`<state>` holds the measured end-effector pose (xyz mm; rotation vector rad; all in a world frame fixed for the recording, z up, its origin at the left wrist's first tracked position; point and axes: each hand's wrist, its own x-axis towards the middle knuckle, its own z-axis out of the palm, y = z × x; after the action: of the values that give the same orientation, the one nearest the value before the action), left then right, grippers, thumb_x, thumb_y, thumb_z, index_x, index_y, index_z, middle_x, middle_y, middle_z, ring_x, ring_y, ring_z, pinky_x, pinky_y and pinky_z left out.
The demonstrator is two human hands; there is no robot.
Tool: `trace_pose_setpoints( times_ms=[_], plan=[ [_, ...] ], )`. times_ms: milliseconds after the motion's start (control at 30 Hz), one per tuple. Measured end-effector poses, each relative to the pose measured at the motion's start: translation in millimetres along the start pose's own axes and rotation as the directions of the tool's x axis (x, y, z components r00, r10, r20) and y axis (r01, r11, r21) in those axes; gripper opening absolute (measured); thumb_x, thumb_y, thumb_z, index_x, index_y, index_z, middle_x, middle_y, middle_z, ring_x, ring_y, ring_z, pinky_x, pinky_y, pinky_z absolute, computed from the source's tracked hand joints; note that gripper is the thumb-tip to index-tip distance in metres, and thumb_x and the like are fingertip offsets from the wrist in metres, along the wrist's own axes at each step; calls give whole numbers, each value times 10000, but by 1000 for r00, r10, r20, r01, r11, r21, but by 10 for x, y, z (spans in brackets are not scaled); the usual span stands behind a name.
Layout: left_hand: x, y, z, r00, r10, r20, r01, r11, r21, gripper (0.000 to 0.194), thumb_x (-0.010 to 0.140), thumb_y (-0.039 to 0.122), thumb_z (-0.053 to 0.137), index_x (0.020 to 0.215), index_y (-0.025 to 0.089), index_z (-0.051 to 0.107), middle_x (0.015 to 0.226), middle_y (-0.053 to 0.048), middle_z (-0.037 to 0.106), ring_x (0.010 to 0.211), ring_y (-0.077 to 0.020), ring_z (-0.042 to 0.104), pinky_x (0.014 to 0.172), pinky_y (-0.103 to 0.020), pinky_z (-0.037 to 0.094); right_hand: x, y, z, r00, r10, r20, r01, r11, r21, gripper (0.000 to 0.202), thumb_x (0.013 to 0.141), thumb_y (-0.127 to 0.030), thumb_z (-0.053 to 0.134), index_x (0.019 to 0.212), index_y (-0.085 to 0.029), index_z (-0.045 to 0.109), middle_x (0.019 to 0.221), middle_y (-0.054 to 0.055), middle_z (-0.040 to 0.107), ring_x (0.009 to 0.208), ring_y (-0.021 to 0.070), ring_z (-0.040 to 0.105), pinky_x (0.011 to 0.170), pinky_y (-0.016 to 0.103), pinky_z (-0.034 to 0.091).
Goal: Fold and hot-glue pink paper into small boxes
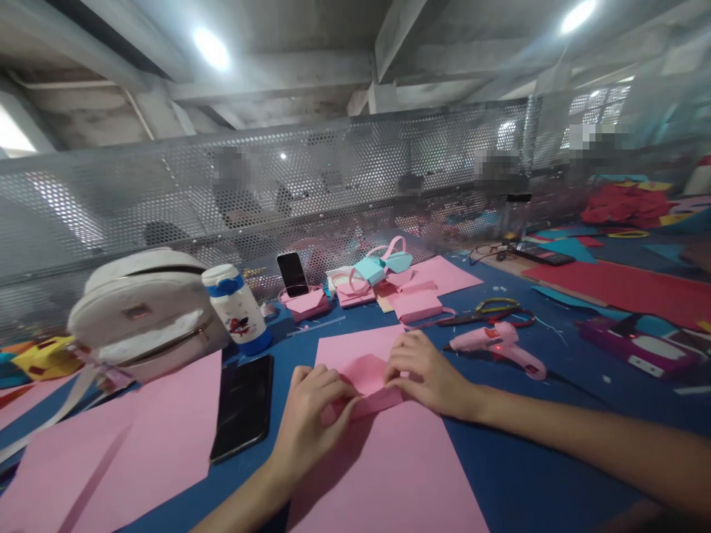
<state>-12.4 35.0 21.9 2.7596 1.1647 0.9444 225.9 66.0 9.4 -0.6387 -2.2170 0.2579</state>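
Observation:
My left hand (314, 414) and my right hand (427, 377) are closed on a folded piece of pink paper (364, 377), one at each side. Thumbs and fingers pinch its near edge, which is folded up into a strip; the fingers hide its ends. Beneath it lies a large pink sheet (389, 466) on the blue table. To the right of my right hand rests a pink hot glue gun (503, 344) with a small red light. A dark smartphone (243, 411) lies flat to the left of my left hand.
Small pink paper bags (419, 305) and light-blue ones stand behind my hands, near scissors (494, 314). More pink sheets (144, 444), a white bottle (236, 307) and a backpack (144, 311) occupy the left. A purple device (638, 344) is at right. A perforated metal screen (333, 178) closes the back.

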Motion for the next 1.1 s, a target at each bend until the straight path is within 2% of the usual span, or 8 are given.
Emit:
trace_pose_setpoints(
  times_ms=[200, 433, 633, 833, 1100],
  plan=[
    [2, 66, 14, 999, -11, -30, 11, 1000, 13, 139, 909, 181, 601, 785, 218, 650, 756, 34, 694, 700, -159, 564, 707, -348, 269, -39, -18, 42, 999, -54, -5, 53, 997, -53, 101, 888, -100, 660, 858, -196, 652, 818, -12, 655, 888, 179, 528, 871, 345, 320],
    [39, 187, 81, 997, -14, -76, 16, 1000, 27, 217, 920, 347, 639, 742, 227, 664, 698, 40, 688, 638, -152, 537, 687, -344, 259, -39, -126, 155, 1000, -13, -20, 12, 1000, -20, 57, 862, -179, 738, 852, -198, 685, 795, -14, 672, 846, 173, 530, 823, 327, 345],
    [35, 175, 97, 997, -42, -57, 43, 999, 15, 199, 920, 267, 614, 731, 216, 653, 673, 30, 672, 636, -151, 542, 683, -344, 264, -20, -125, 150, 998, 46, -48, -47, 999, -20, 120, 824, -93, 747, 803, -184, 672, 761, -20, 675, 816, 171, 535, 790, 323, 341],
    [32, 128, 64, 999, -44, -15, 44, 999, 16, 191, 925, 249, 587, 747, 217, 649, 711, 17, 701, 664, -161, 566, 683, -348, 279, -1, -112, 120, 995, 94, -23, -94, 995, -22, 130, 817, -130, 770, 770, -185, 662, 746, -19, 670, 802, 176, 547, 780, 327, 350],
    [-26, 51, -4, 1000, -25, 14, 24, 999, 44, 159, 911, 178, 570, 787, 225, 658, 733, 11, 704, 687, -171, 583, 684, -348, 292, -25, -21, 25, 1000, 14, -14, -15, 998, -68, 106, 862, -144, 726, 789, -191, 666, 765, -13, 674, 808, 178, 537, 783, 329, 344]
  ],
)
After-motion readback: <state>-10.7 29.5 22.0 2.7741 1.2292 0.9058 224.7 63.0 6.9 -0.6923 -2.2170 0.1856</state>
